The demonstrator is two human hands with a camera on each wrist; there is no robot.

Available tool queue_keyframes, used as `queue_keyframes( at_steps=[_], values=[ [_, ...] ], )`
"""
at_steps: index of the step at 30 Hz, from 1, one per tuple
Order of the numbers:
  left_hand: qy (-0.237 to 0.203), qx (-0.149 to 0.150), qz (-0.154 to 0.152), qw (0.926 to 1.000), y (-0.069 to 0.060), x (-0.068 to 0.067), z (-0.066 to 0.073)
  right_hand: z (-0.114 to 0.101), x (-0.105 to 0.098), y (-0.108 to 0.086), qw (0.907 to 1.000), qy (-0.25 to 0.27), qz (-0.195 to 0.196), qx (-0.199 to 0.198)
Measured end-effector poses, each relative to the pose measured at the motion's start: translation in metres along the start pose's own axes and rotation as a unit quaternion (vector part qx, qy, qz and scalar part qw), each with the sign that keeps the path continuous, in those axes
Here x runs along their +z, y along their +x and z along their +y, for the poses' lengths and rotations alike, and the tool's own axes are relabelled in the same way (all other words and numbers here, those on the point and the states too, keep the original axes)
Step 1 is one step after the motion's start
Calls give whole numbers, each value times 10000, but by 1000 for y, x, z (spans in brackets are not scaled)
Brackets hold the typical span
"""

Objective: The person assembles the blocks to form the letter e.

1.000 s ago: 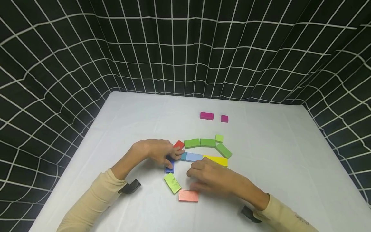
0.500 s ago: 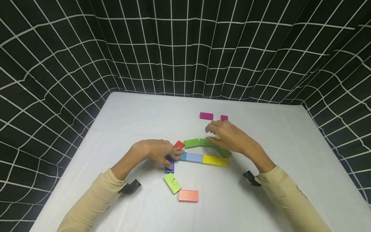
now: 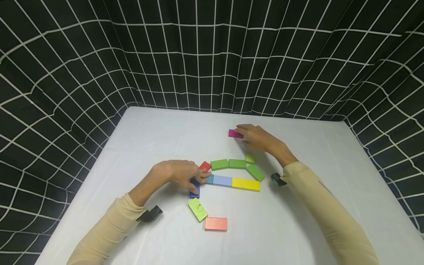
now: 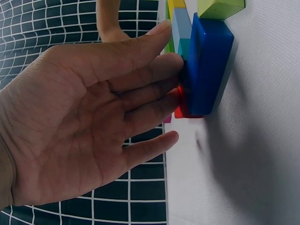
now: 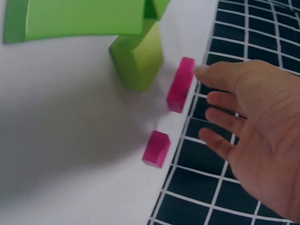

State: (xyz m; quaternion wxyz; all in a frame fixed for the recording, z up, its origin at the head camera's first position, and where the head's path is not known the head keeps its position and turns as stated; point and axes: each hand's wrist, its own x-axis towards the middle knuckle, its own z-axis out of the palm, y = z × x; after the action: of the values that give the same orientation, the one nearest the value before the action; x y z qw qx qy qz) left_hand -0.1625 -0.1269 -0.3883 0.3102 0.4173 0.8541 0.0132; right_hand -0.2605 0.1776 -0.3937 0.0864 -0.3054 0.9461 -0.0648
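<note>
My left hand (image 3: pixel 181 173) rests with loosely bent fingers at the corner of the layout, over a dark blue block (image 3: pixel 197 193) and beside a red block (image 3: pixel 205 165). In the left wrist view the fingertips reach the edge of the blue block (image 4: pixel 211 65) without gripping it. At the far side, my right hand (image 3: pixel 256 138) hovers over the long magenta block (image 3: pixel 233 133), fingers spread and holding nothing. A small magenta block (image 5: pixel 157 150) shows in the right wrist view; in the head view the hand hides it.
Green blocks (image 3: pixel 237 164) form a bent row with a small lime block (image 3: pixel 250 158) beside it. Teal, light blue (image 3: pixel 222 180) and yellow (image 3: pixel 246 184) blocks lie end to end. A lime block (image 3: pixel 197 209) and a salmon block (image 3: pixel 216 224) lie nearer. Dark grid cloth (image 3: pixel 212 59) surrounds the table.
My right hand has moved from beside the yellow block, across the green row, to the magenta blocks at the back. The left hand stays where it was.
</note>
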Motion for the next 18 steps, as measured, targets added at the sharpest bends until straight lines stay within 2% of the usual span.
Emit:
queue_keyframes(
  at_steps=[3, 5, 11, 18],
  values=[
    [-2, -60, 2, 10000, 1, -1, 0, 3, 3, 4, 9994, -138, -304, -58],
    [-22, -60, 6, 10000, 2, -1, 0, 5, 4, 4, 9993, -127, -356, -59],
    [-42, -75, 2, 10000, 2, 0, 0, 9, 9, 5, 9998, 98, 137, -126],
    [-12, -14, 9, 10000, 2, 0, -1, 12, 18, 9, 9995, 252, 198, -65]
  ],
)
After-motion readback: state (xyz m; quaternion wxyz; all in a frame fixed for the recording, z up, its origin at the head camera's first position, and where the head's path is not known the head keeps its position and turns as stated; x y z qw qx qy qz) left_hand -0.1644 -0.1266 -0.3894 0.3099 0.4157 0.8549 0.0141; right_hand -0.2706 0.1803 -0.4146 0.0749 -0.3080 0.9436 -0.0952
